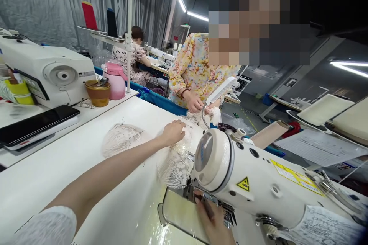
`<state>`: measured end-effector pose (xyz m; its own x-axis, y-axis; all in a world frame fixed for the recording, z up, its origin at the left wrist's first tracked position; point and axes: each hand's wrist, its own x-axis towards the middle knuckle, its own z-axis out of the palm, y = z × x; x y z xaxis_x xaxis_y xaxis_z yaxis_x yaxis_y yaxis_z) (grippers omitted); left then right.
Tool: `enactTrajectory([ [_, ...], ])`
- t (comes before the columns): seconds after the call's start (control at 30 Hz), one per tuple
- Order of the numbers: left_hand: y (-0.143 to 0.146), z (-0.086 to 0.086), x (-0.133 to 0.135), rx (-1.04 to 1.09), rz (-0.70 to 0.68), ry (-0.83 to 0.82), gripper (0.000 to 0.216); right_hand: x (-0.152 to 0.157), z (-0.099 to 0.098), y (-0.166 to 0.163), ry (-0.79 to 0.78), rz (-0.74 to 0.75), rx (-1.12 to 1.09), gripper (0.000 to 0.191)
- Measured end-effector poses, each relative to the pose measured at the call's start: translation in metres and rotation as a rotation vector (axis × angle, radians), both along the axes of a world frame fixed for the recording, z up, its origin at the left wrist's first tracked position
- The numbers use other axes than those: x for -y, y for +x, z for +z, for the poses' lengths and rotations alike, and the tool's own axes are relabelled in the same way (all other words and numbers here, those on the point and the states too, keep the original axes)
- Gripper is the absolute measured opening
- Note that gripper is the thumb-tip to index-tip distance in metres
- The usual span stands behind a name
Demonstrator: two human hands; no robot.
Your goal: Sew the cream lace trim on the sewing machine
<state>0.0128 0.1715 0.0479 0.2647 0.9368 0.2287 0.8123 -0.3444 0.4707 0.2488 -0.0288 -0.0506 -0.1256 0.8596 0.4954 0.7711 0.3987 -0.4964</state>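
My left hand (173, 133) reaches across the white table, palm down on cream lace, its fingers bent and a little apart. A fringed lace piece (175, 170) runs from beneath it to the needle area of the white sewing machine (230, 160). Another lace piece (122, 139) lies on the table left of my forearm. My right hand (214, 222) is under the machine head, close to the presser foot, thumb pointing toward it. The machine hides its fingertips, and whether they pinch anything cannot be seen.
Opposite me, a person in a floral top (198, 61) handles lace at the table's far edge. Another sewing machine (51, 69), a brown pot (98, 92), a pink bottle (115, 80) and a black-topped device (40, 124) stand left. A lamp (220, 90) rises behind the machine head.
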Motion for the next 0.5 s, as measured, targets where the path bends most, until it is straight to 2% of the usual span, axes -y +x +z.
enactTrajectory([
  [0.17, -0.004, 0.005, 0.017, 0.186, -0.034, -0.039, 0.032, -0.002, 0.005, -0.006, 0.0, -0.025, 0.001, 0.04],
  [0.27, -0.01, 0.001, 0.04, 0.294, -0.101, -0.084, 0.03, -0.005, 0.007, -0.007, -0.001, -0.045, 0.001, 0.038],
  [0.4, -0.015, -0.009, 0.072, 0.463, -0.161, -0.164, 0.023, -0.007, 0.016, -0.007, -0.005, 0.005, 0.038, 0.034],
  [0.5, -0.01, -0.012, 0.078, 0.634, -0.164, -0.249, 0.022, -0.007, 0.023, -0.009, -0.023, 0.043, 0.035, 0.029],
])
